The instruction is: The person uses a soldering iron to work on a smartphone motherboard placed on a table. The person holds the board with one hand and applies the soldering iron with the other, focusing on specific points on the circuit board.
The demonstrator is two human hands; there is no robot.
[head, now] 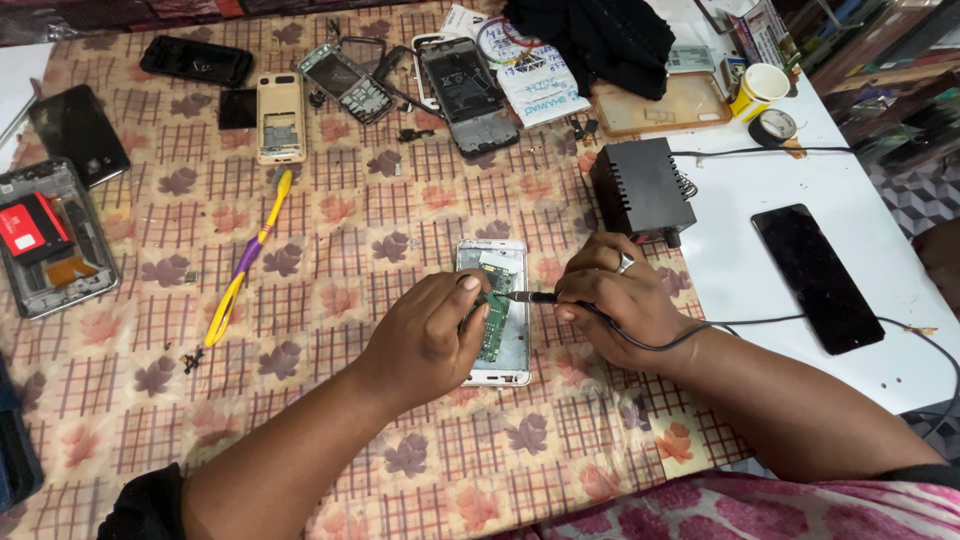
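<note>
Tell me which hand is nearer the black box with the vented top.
Right. The right hand lies just below the black box, almost touching its front edge. The left hand sits farther off, across the opened phone.

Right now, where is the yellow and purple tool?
In the head view, the yellow and purple tool lies on the tablecloth, left of the left hand.

Phone repair bench, small workshop. Desk under a floral checked cloth, littered with opened handsets, a bare yellow phone frame, loose screen panel, black power supply box, yellow-purple pry tool, tape roll.
</note>
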